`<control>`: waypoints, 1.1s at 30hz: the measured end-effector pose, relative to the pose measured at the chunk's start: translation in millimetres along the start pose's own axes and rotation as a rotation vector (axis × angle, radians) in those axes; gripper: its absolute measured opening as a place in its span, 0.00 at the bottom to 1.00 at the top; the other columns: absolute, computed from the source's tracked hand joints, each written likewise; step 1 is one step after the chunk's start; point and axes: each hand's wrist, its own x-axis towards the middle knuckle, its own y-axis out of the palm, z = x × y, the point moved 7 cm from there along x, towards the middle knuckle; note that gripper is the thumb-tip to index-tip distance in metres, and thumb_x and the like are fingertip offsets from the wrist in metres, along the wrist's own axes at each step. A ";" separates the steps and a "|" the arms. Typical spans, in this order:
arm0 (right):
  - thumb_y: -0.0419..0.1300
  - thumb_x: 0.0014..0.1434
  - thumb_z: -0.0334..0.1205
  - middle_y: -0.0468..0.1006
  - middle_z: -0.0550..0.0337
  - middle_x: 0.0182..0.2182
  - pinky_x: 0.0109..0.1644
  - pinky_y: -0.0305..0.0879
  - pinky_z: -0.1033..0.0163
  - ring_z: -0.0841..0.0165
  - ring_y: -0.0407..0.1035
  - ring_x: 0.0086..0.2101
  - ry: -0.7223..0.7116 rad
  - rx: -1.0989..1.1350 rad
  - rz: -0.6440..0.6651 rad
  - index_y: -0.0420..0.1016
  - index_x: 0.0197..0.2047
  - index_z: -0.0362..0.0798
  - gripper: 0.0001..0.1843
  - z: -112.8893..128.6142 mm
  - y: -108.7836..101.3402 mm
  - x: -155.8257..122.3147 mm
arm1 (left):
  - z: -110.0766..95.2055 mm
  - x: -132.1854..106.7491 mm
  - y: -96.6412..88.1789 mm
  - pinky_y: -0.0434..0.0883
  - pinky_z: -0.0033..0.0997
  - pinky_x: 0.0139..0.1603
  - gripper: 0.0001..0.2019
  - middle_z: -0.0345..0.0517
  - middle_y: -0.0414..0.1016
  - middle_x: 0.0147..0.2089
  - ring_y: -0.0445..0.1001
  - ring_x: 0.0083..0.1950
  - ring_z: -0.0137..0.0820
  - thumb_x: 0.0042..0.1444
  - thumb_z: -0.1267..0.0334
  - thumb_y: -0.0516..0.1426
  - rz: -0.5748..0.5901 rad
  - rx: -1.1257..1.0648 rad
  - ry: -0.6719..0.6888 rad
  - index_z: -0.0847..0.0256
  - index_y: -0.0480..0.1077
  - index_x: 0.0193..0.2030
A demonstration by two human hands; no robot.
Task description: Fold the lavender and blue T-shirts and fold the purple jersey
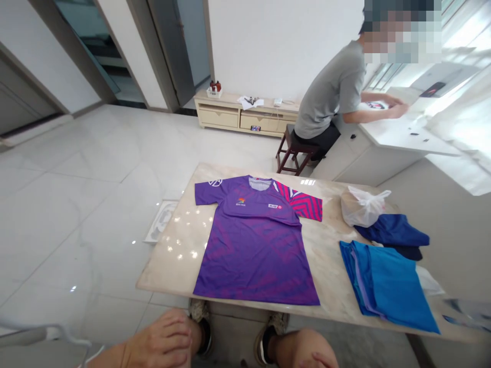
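A purple short-sleeved T-shirt (257,250) lies spread flat, front up, on the table, its collar away from me and its hem along the near edge. One sleeve has pink stripes, and small logos cross the chest. My left hand (164,337) rests over my left knee, fingers draped and holding nothing. Only part of my right hand (320,360) shows at the bottom edge, its fingers lying on my right thigh. Neither hand touches the shirt.
The marbled table (172,266) bears folded blue garments (395,281), a dark blue cloth (399,230) and a tied plastic bag (364,204) on its right. Beyond, a person (330,87) sits on a stool (297,148) at a white desk (402,128). A low cabinet (218,117) lines the wall.
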 end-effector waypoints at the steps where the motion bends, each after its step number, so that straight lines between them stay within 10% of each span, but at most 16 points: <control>1: 0.64 0.64 0.46 0.88 0.61 0.44 0.71 0.70 0.50 0.57 0.82 0.51 0.010 -0.027 -0.019 0.86 0.52 0.62 0.15 11.0 -10.4 -21.4 | -1.5 0.1 4.0 0.73 0.56 0.71 0.25 0.58 0.85 0.51 0.80 0.57 0.50 0.54 0.54 0.57 -0.013 0.000 0.007 0.57 0.80 0.57; 7: 0.60 0.64 0.40 0.85 0.58 0.58 0.80 0.54 0.51 0.59 0.77 0.58 0.051 -0.127 -0.119 0.82 0.60 0.54 0.22 70.3 -41.0 -103.5 | -21.4 -3.2 33.9 0.72 0.63 0.69 0.28 0.62 0.84 0.57 0.78 0.60 0.53 0.54 0.55 0.55 0.058 0.041 0.051 0.58 0.78 0.60; 21: 0.58 0.61 0.40 0.83 0.49 0.60 0.77 0.49 0.36 0.50 0.71 0.62 0.297 -0.054 0.002 0.84 0.58 0.51 0.24 62.9 -56.7 -108.6 | -39.7 23.7 23.3 0.72 0.58 0.61 0.20 0.60 0.79 0.50 0.75 0.52 0.52 0.54 0.58 0.58 0.338 0.140 -0.048 0.58 0.78 0.53; 29: 0.56 0.65 0.46 0.77 0.39 0.68 0.76 0.55 0.36 0.47 0.68 0.68 -0.052 -0.008 0.253 0.72 0.75 0.40 0.38 57.4 -72.7 -115.2 | -36.3 2.3 28.8 0.64 0.58 0.74 0.33 0.60 0.79 0.67 0.74 0.67 0.52 0.55 0.59 0.54 0.287 0.135 -0.026 0.59 0.74 0.68; 33: 0.55 0.61 0.48 0.84 0.38 0.58 0.70 0.66 0.40 0.50 0.77 0.59 -0.144 0.080 0.263 0.80 0.65 0.38 0.35 41.4 -59.9 -95.1 | -34.4 10.9 33.0 0.65 0.55 0.75 0.38 0.59 0.78 0.71 0.74 0.70 0.50 0.54 0.60 0.54 0.272 0.074 0.039 0.62 0.69 0.74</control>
